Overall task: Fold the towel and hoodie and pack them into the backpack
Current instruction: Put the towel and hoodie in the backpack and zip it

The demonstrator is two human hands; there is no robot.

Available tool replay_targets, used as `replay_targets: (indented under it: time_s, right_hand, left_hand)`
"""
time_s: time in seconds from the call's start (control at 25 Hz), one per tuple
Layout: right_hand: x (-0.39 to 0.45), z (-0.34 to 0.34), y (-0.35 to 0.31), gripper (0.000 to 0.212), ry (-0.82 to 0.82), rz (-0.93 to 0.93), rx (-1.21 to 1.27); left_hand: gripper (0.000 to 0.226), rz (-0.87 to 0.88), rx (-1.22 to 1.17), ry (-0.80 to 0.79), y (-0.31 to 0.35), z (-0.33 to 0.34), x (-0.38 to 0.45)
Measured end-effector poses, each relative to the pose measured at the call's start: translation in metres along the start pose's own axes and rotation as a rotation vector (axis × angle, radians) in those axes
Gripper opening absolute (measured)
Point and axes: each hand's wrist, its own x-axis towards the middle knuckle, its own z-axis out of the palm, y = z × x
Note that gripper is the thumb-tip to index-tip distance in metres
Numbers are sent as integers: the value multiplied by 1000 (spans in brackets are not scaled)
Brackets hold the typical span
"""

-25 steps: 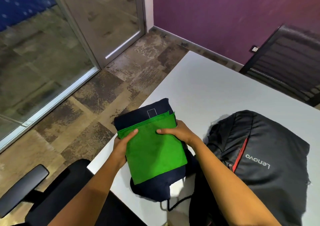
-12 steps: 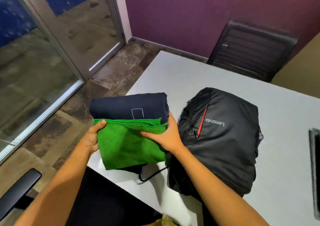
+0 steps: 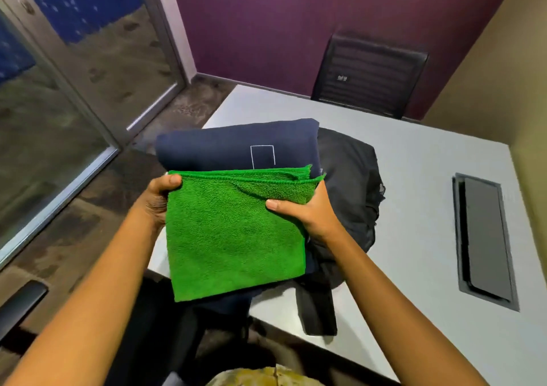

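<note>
A folded green towel [image 3: 233, 234] lies on top of a folded navy hoodie [image 3: 231, 145], and I hold the stack lifted above the table's near-left corner. My left hand [image 3: 158, 199] grips the stack's left edge, thumb on the towel. My right hand [image 3: 307, 216] grips the right edge, thumb on top and fingers underneath. The black backpack [image 3: 352, 184] lies on the grey table [image 3: 414, 184] just right of and behind the stack, partly hidden by it. A backpack strap [image 3: 318, 308] hangs toward the table's front edge.
A dark cable hatch [image 3: 485, 237] is set into the table at the right. A black chair [image 3: 370, 74] stands at the far side against the purple wall. My own chair's armrest [image 3: 20, 299] shows at lower left. Glass panels line the left.
Both hands have lifted the towel-and-hoodie stack off the table and carried it up and to the right, so it now overlaps the backpack's left side. The camera has turned right.
</note>
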Motion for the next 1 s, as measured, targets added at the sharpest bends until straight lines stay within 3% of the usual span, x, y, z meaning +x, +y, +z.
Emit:
replay_targets:
  time_s: [0.16, 0.28, 0.4, 0.52, 0.56, 0.64, 0.72, 0.76, 0.88, 0.92, 1.0]
  right_hand:
    - [-39, -54, -21, 72, 122, -14, -83]
    - [-68, -94, -29, 65, 219, -3, -125]
    - [-96, -130, -29, 61, 285, -13, -174]
    - [-121, -162, -29, 65, 343, 3, -222]
    - [-132, -173, -29, 65, 360, 10, -243]
    - [-151, -194, -29, 67, 406, 23, -274]
    - [-169, -213, -30, 70, 442, 22, -309]
    - [-175, -221, -31, 73, 457, 37, -321]
    - [-192, -234, -37, 70, 494, 63, -382]
    - [-196, -234, -39, 68, 495, 66, -411]
    - [-201, -233, -42, 68, 493, 78, -452]
  left_hand:
    - [45, -61, 26, -73, -57, 25, 34]
    - [45, -213, 60, -114, -99, 52, 55]
    - [64, -286, 209, 83, -126, 62, 71]
    - [45, -224, 223, 187, -142, 65, 96]
    - [38, -169, 411, 248, -147, 60, 103]
    - [39, 15, 1073, 355, -158, 41, 111]
    - [49, 191, 1579, 225, -171, 14, 111]
    - [60, 194, 1746, 103, -177, 5, 109]
    - [102, -72, 2107, -283, -192, -8, 107]
    - [105, -119, 2214, -387, -196, -13, 109]
    - [85, -157, 2318, -485, -199, -16, 115]
